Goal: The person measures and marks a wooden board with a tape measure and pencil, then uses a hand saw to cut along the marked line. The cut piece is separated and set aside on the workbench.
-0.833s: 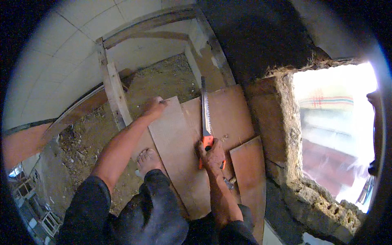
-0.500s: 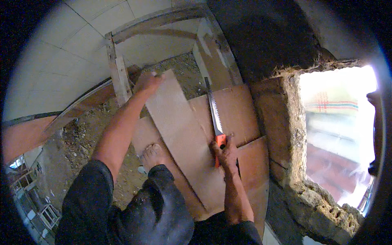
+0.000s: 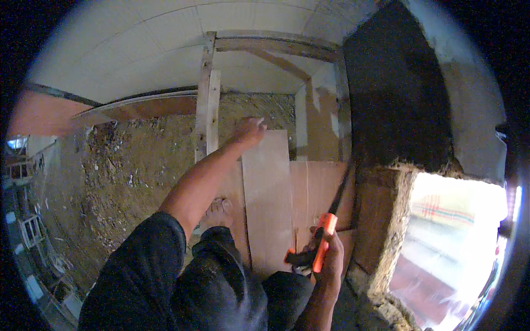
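Observation:
My left hand (image 3: 252,129) is closed at the upper left corner of a narrow pale board (image 3: 266,193); what its fingertips pinch, with a small pale bit showing, cannot be made out. My right hand (image 3: 330,249) grips the orange-and-black handle of a handsaw (image 3: 328,222), whose dark blade slants up to the right over the wider reddish boards (image 3: 317,191). The narrow board lies over those boards. My bare foot (image 3: 219,211) rests just left of it.
A wooden post (image 3: 205,124) and crossbeam (image 3: 276,46) frame a dirt recess. Rubble-strewn dirt floor (image 3: 113,182) spreads left, below a tiled wall (image 3: 138,52). On the right are a dark wall (image 3: 400,94) and a bright, rough-edged opening (image 3: 444,231).
The view has swung, shifting things rightward. The narrow board, slanting earlier, now looks straighter. The saw has tilted right and turned, its toothed face no longer showing as clearly.

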The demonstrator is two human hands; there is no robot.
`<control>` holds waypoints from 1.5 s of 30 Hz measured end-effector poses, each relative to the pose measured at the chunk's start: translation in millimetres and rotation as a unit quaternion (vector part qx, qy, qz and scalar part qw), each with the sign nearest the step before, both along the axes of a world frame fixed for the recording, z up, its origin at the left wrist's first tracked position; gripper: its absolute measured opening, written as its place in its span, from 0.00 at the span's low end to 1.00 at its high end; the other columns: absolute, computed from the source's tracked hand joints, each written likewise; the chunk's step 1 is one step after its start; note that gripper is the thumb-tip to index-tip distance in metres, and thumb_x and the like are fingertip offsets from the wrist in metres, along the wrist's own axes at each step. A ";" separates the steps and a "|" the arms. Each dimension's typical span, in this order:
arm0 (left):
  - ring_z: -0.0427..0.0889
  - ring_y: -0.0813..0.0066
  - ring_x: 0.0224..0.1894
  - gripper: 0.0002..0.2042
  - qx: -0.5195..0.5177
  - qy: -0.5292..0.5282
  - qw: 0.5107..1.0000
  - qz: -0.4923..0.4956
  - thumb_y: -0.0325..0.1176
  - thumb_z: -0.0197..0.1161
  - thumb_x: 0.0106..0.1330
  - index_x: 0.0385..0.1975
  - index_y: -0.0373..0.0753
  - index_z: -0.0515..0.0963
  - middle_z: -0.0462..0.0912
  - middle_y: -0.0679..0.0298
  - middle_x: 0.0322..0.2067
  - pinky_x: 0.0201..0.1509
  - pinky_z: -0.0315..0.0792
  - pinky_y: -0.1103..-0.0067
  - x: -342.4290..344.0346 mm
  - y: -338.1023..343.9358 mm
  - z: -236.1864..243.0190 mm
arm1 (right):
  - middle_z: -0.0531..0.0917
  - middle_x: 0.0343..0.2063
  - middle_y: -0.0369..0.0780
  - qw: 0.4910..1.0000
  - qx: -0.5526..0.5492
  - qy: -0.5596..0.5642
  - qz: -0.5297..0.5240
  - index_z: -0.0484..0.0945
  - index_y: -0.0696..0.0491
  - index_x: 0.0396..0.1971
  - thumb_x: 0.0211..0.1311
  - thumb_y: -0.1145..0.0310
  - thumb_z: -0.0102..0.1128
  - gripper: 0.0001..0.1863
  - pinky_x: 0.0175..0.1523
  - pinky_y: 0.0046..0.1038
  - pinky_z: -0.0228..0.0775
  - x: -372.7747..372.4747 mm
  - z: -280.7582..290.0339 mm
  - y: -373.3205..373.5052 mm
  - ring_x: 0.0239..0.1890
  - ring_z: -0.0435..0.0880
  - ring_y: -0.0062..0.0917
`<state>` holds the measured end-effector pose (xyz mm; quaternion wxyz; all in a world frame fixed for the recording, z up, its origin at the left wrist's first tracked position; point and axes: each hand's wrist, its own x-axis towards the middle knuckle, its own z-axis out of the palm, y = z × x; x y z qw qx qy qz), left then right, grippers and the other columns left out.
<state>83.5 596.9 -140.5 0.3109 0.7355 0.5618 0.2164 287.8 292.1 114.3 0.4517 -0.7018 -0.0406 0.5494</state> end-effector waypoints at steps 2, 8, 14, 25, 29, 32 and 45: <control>0.85 0.49 0.40 0.22 -0.143 0.023 0.989 -0.001 0.53 0.61 0.67 0.44 0.39 0.84 0.86 0.48 0.38 0.45 0.77 0.59 -16.4 -1.7 8.8 | 0.80 0.49 0.43 0.995 0.048 0.076 0.047 0.71 0.61 0.59 0.62 0.54 0.57 0.31 0.54 0.41 0.78 -7.3 21.5 8.3 0.39 0.84 0.29; 0.85 0.44 0.41 0.21 -0.182 0.118 0.971 0.102 0.49 0.61 0.66 0.37 0.33 0.84 0.85 0.44 0.37 0.48 0.76 0.56 -18.3 -32.2 37.1 | 0.68 0.65 0.56 0.934 0.222 0.276 -0.051 0.55 0.63 0.71 0.61 0.44 0.58 0.48 0.56 0.50 0.75 -35.1 32.3 48.2 0.38 0.85 0.32; 0.82 0.41 0.48 0.21 -0.120 0.162 0.978 0.054 0.50 0.62 0.66 0.37 0.35 0.84 0.85 0.44 0.39 0.53 0.74 0.56 -20.5 -33.2 33.1 | 0.77 0.55 0.51 0.965 0.216 0.069 0.132 0.51 0.61 0.72 0.44 0.44 0.77 0.63 0.35 0.37 0.81 -56.6 30.9 93.8 0.32 0.84 0.32; 0.85 0.47 0.33 0.18 -0.249 -0.085 0.962 0.072 0.48 0.60 0.69 0.39 0.38 0.85 0.86 0.47 0.33 0.38 0.77 0.57 -35.6 -31.3 26.7 | 0.81 0.26 0.40 0.943 0.140 -0.256 0.163 0.73 0.62 0.54 0.55 0.77 0.57 0.23 0.23 0.20 0.67 -74.6 18.1 110.1 0.18 0.75 0.17; 0.85 0.47 0.35 0.19 -0.099 0.063 0.993 0.021 0.50 0.59 0.69 0.40 0.38 0.85 0.86 0.47 0.38 0.40 0.77 0.56 -42.0 -35.3 8.1 | 0.83 0.25 0.38 0.959 0.103 -0.184 0.189 0.79 0.59 0.37 0.63 0.70 0.63 0.09 0.27 0.23 0.72 -82.0 -17.7 90.8 0.22 0.78 0.17; 0.85 0.45 0.37 0.22 -0.117 0.039 0.985 0.122 0.54 0.60 0.66 0.40 0.39 0.85 0.86 0.47 0.40 0.43 0.77 0.56 -34.5 -35.5 -2.4 | 0.80 0.17 0.36 0.923 0.057 -0.288 0.249 0.79 0.59 0.27 0.65 0.66 0.67 0.12 0.22 0.23 0.68 -90.3 -29.1 69.0 0.16 0.77 0.17; 0.84 0.44 0.43 0.28 -0.173 0.093 0.974 0.115 0.59 0.66 0.60 0.39 0.33 0.83 0.85 0.44 0.39 0.49 0.78 0.59 -29.9 -25.0 31.8 | 0.84 0.30 0.38 0.928 0.099 -0.266 0.241 0.81 0.59 0.48 0.60 0.76 0.65 0.15 0.32 0.25 0.72 -87.3 -69.8 16.7 0.28 0.77 0.17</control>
